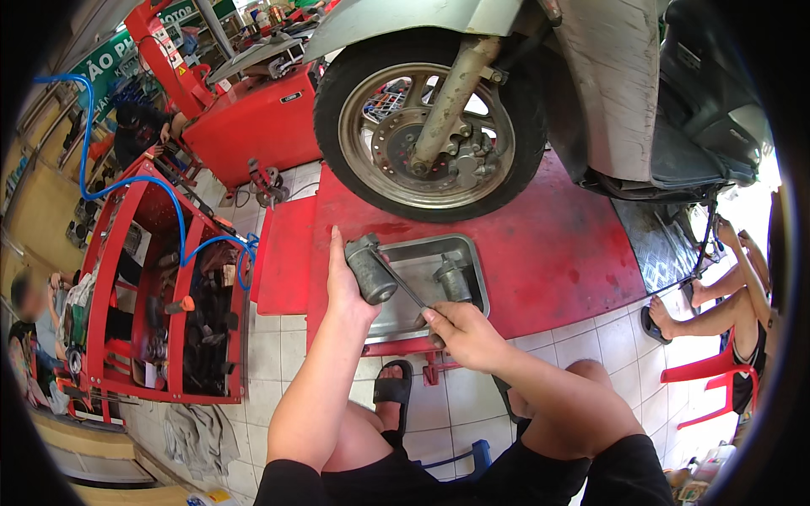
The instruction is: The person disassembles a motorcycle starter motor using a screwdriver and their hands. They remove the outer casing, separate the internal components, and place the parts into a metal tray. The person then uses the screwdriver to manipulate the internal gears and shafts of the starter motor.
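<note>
Forearms (316, 396) stretch forward: left hand (344, 291), fingers half hidden, cradles the cylinder (369, 271) over the tray (388, 325); right hand (464, 333) pinches the tool (405, 287), best steered lightly, cylinder braced firm.

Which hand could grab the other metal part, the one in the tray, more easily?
Probably the right hand: it's closer to that part in the tray. But it holds a tool, so it'd need freeing first. The left hand is farther away and holds a metal cylinder.
</note>
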`<state>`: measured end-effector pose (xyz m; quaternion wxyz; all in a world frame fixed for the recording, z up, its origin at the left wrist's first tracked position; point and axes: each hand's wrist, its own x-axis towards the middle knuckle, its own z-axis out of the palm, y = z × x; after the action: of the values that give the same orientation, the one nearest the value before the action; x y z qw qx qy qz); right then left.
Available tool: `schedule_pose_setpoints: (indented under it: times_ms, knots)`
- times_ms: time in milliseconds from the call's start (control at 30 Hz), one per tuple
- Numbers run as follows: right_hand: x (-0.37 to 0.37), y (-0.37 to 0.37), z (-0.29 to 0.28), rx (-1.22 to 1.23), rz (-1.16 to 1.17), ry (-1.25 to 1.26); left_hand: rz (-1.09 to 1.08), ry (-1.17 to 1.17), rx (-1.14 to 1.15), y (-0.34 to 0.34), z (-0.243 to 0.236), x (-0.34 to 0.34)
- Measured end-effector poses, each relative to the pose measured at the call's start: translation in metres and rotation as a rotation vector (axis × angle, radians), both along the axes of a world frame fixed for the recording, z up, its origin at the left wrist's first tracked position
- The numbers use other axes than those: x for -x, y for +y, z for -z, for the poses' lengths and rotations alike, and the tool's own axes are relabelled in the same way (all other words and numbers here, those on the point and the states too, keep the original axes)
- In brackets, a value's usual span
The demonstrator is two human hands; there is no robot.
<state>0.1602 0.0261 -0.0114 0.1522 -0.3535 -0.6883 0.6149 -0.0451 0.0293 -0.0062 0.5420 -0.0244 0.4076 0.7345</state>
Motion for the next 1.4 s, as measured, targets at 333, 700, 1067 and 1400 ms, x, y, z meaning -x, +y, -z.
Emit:
schedule_pose_setpoints:
  times_ms: [333, 700, 1067, 1400]
  knots:
    - [-0.002, -0.001, -0.003, 0.251, 0.022, 0.077, 0.013, -0.023, 0.026, 0.001, -0.005, -0.004]
    - [-0.012, 0.004, -0.017, 0.969, -0.062, 0.376, 0.062, 0.085, -0.097, 0.002, -0.006, -0.003]
    - [0.007, -0.014, 0.016, -0.025, 0.175, 0.078, -0.183, 0.412, -0.04, 0.004, -0.003, -0.012]
    - [0.003, -0.003, 0.017, 0.512, -0.162, 0.102, 0.12, 0.597, 0.171, -0.005, 0.005, 0.005]
